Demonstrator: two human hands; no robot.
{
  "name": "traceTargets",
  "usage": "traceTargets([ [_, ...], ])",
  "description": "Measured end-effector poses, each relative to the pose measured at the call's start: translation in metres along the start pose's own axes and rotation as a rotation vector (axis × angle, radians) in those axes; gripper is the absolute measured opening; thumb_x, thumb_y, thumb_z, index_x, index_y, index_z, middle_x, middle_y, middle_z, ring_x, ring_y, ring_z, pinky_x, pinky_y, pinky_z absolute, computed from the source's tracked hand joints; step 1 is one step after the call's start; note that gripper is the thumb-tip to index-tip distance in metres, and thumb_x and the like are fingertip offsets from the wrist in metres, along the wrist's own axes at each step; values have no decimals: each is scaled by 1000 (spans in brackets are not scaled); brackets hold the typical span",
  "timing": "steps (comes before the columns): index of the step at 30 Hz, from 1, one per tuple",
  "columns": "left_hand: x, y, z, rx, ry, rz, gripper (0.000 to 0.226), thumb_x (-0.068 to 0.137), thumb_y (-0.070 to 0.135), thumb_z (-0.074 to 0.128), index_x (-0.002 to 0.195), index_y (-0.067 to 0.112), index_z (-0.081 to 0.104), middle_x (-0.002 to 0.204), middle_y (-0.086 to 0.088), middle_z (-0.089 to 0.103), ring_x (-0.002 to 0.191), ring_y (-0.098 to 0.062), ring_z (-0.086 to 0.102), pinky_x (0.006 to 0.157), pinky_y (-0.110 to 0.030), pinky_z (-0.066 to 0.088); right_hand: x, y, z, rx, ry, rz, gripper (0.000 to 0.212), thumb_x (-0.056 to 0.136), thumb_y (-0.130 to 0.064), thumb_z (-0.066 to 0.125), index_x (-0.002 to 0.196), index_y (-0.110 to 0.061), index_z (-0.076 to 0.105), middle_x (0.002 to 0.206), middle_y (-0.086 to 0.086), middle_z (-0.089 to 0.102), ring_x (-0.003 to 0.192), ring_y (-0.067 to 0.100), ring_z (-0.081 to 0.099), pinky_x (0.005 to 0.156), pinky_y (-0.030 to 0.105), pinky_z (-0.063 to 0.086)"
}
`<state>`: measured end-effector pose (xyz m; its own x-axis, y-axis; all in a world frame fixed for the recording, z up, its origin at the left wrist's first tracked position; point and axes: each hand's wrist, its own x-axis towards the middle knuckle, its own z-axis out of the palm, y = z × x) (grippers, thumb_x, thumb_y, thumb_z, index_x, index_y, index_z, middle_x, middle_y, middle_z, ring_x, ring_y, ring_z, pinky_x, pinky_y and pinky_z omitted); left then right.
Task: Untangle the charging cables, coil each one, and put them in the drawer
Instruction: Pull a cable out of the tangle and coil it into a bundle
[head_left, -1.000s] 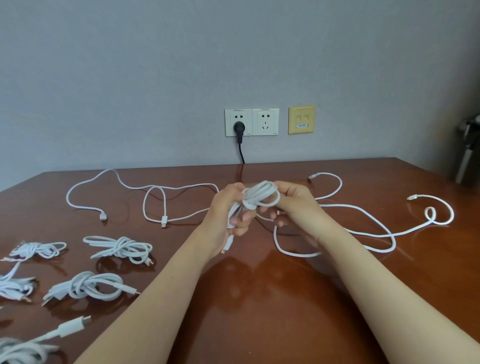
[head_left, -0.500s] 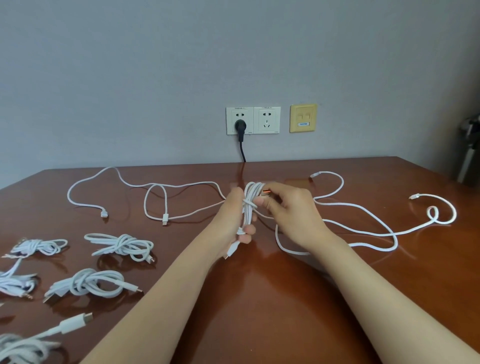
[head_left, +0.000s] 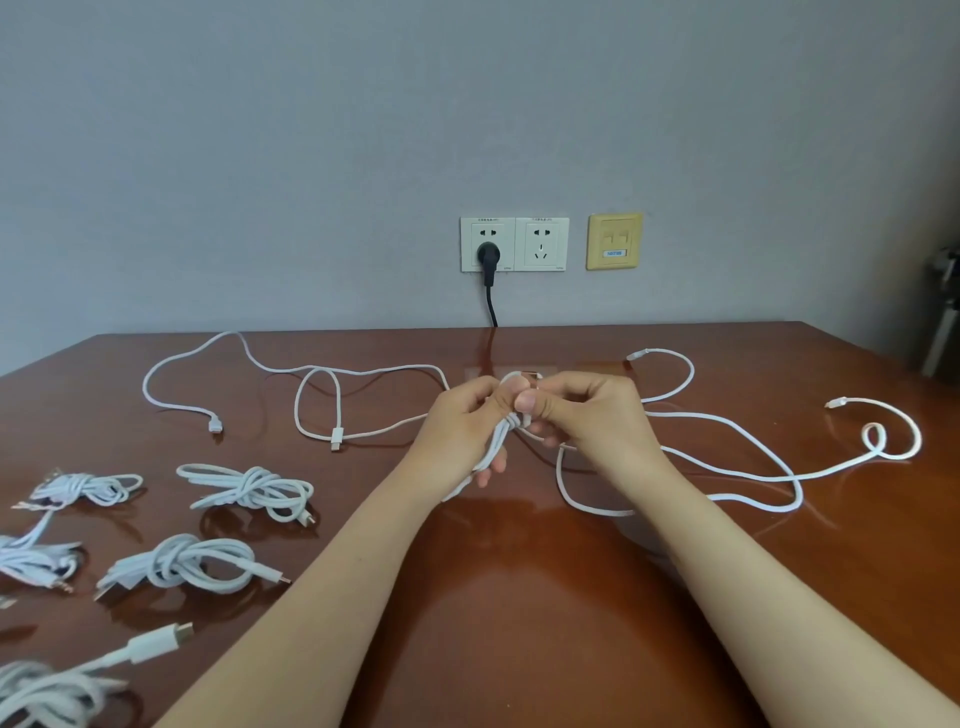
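Above the middle of the brown table (head_left: 519, 597), my left hand (head_left: 462, 431) grips a bundled white cable (head_left: 496, 441) whose strands hang down past the palm. My right hand (head_left: 587, 415) pinches the cable's end at the top of the bundle, thumb against my left thumb. Two loose white cables lie uncoiled: one at the back left (head_left: 311, 395), one spread out to the right (head_left: 753, 467). Several coiled white cables lie at the left, among them one knotted bundle (head_left: 249, 488) and another (head_left: 182, 566) nearer me. No drawer is in view.
A wall with two sockets (head_left: 514, 244) and a black plug (head_left: 488, 257) stands behind the table, its cord dropping behind the far edge. A yellow wall plate (head_left: 614, 240) sits beside them. A dark object (head_left: 943, 322) stands off the table's right edge.
The loop that stood above my hands has been drawn down tight. My right hand has moved in from the bundle's right side to its top, where it pinches the end.
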<state>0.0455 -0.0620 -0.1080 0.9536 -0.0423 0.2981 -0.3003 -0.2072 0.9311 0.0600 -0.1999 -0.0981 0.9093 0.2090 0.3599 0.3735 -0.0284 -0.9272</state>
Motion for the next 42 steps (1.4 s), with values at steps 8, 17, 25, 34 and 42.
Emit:
traceTargets([
  [8, 3, -3, 8, -186, 133, -49, 27, 100, 32, 38, 85, 18, 55, 42, 2, 49, 38, -21, 40, 36, -21, 33, 1, -1, 7, 207, 128, 52, 12, 79, -11, 70, 70, -12, 63, 57, 1, 63, 50, 8, 53, 48, 17, 47],
  [17, -1, -7, 17, -160, 127, -100, 22, 101, 23, 36, 87, 18, 53, 61, -7, 55, 39, -14, 47, 33, -20, 35, 1, 0, 4, -84, 43, 82, 32, 79, -14, 73, 57, -12, 50, 65, 15, 57, 54, 15, 48, 50, 28, 44],
  [25, 0, -10, 20, -68, 139, -39, 25, 101, 23, 35, 85, 22, 54, 67, -1, 57, 52, -5, 55, 49, -18, 44, -1, -9, 0, -26, -27, 287, 30, 78, -15, 74, 59, -11, 52, 42, -6, 53, 41, 4, 47, 54, 25, 55],
  [34, 3, -14, 21, -99, 146, -29, 23, 99, 17, 41, 85, 17, 60, 74, 4, 58, 72, -7, 53, 70, -21, 42, 2, -12, -2, -118, -27, 407, 25, 76, -15, 76, 59, -11, 58, 47, 0, 56, 38, 6, 49, 58, 31, 57],
  [42, -3, -8, 21, -52, 140, 100, 18, 94, 13, 50, 82, 17, 62, 73, 5, 60, 64, 3, 54, 60, -9, 42, 2, -9, -8, 33, -128, 621, 16, 74, -19, 77, 78, -7, 66, 65, 5, 68, 36, 4, 49, 62, 32, 58],
])
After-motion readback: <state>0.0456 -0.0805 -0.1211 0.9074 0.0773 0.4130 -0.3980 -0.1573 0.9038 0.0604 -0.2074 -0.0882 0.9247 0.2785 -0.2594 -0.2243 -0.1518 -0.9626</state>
